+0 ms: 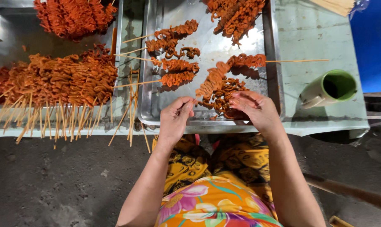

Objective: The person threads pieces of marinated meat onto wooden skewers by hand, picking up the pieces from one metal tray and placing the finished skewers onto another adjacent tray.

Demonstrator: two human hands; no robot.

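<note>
My left hand (175,116) pinches the stick end of a skewer (210,81) of curled orange-red meat at the near edge of a metal tray (207,42). Close beside it on the right, my right hand (253,106) has its fingers closed on loose curled meat pieces (224,96) heaped at the tray's front. Several finished skewers (173,65) lie in the tray's middle, and another skewer (257,61) sticks out over the right rim. A second pile of loose meat (236,14) sits at the tray's far end.
A big stack of finished skewers (55,80) lies on a left tray (5,33), sticks overhanging the table edge. More meat (72,17) is heaped behind it. A green mug (331,88) stands at right. Bare sticks (335,6) lie at the far right. Dark floor lies below.
</note>
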